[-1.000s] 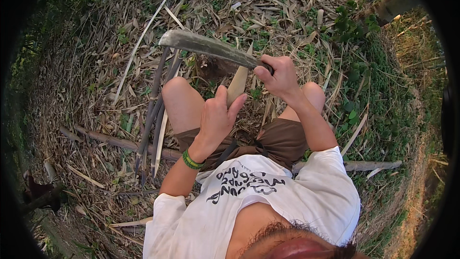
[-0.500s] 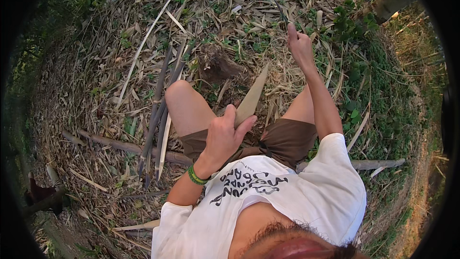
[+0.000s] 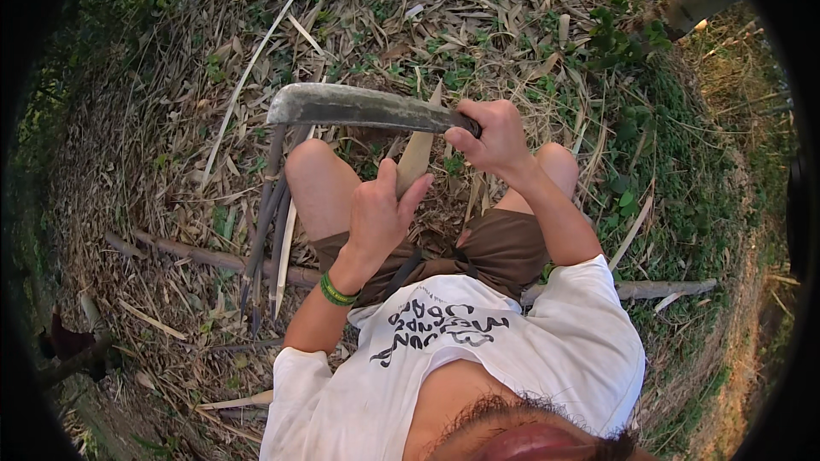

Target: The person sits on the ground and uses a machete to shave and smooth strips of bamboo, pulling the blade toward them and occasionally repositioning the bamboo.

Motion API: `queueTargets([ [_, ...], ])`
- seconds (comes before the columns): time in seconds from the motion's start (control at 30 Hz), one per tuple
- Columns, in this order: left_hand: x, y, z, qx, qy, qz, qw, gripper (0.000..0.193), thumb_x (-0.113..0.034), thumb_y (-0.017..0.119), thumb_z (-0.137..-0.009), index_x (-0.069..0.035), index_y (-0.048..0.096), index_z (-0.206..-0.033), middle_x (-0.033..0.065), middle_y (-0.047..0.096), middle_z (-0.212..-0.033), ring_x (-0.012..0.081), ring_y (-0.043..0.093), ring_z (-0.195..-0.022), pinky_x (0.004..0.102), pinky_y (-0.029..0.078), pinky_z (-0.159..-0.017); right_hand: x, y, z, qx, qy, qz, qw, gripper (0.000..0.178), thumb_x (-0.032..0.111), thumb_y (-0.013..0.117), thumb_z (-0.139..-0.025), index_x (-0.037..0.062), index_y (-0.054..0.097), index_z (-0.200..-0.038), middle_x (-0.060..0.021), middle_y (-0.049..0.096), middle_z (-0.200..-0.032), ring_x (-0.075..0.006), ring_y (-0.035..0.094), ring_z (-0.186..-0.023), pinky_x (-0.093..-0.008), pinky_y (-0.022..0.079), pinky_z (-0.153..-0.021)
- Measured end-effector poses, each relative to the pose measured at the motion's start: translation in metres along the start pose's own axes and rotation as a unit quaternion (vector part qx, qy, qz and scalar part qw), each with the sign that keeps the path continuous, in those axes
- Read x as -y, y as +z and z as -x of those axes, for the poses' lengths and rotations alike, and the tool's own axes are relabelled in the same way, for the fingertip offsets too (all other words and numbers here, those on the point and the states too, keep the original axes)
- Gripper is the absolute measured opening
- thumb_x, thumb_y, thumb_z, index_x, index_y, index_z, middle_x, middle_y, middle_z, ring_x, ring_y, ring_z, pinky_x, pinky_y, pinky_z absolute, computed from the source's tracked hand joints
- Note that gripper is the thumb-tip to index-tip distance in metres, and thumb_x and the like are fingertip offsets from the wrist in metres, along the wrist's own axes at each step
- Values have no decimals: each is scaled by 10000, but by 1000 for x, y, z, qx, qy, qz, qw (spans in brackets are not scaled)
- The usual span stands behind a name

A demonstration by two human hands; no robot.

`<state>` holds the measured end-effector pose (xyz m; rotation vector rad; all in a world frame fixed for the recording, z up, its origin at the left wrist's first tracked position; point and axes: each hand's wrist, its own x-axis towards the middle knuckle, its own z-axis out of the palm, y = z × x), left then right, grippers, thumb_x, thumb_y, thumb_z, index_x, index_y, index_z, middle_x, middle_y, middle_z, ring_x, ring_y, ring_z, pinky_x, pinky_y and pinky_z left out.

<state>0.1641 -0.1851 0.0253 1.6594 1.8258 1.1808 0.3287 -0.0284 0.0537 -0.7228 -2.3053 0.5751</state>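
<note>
My left hand (image 3: 376, 215), with a green band on the wrist, is closed around a pale, tapered piece of split wood or bamboo (image 3: 414, 164). Its narrow end points away from me. In my right hand (image 3: 495, 135) is the handle of a machete (image 3: 359, 108). The broad, worn metal blade lies sideways to the left, above my knees. It crosses in front of the piece near its narrow end; whether the two touch I cannot tell. My right fingers hide most of the handle.
Dark split bamboo lengths (image 3: 270, 222) lie beside my left knee. A long pale strip (image 3: 253, 77) stretches away at far left. Thin logs (image 3: 201, 253) rest on the leaf-covered ground to both sides. Tree trunks (image 3: 705, 4) and green plants (image 3: 628, 162) stand at right.
My right hand has come nearer and to the left, and the machete has swung from pointing away to lying crosswise over the wood piece. My left hand has shifted slightly left, still holding it.
</note>
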Motion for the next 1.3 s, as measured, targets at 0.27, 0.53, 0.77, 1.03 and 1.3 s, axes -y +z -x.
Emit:
queueTargets([
  [0.27,-10,-10,13,19,-41,52,998,362,-228,724,-916,14,462,-850,217,587,-580,413,625,-536,439,445,-447,-49,9,-16,-34,96,63,993,755,723,490,-906,13,579,-666,-126,485,-507,-307,538,-472,-419,407,-484],
  [0.53,-1,-9,12,-19,-70,94,993,347,-176,723,-921,8,458,-794,177,602,-601,251,634,-506,354,426,-453,-58,-4,-8,-92,159,-17,983,752,681,486,-940,-20,617,-702,-96,439,-483,-234,443,-435,-381,373,-473],
  [0.77,-3,-3,1,-15,-7,23,1000,376,-261,703,-930,17,461,-855,226,583,-579,422,617,-542,469,434,-451,4,9,5,-2,6,-15,1000,689,681,567,-889,28,568,-671,-140,464,-506,-343,541,-468,-419,409,-459],
  [1.03,-12,-9,5,29,-62,90,994,352,-198,723,-915,14,458,-820,208,553,-579,383,555,-493,411,406,-448,-12,11,-4,-51,-14,29,998,732,705,482,-921,19,534,-673,-115,433,-504,-302,493,-454,-400,375,-465],
  [1.3,-7,-12,13,3,-79,133,988,390,-259,746,-910,-18,453,-820,180,587,-602,273,540,-463,372,383,-436,-99,-1,-9,-109,179,-96,973,808,745,395,-941,50,711,-676,-70,531,-493,-224,519,-494,-373,441,-568],
])
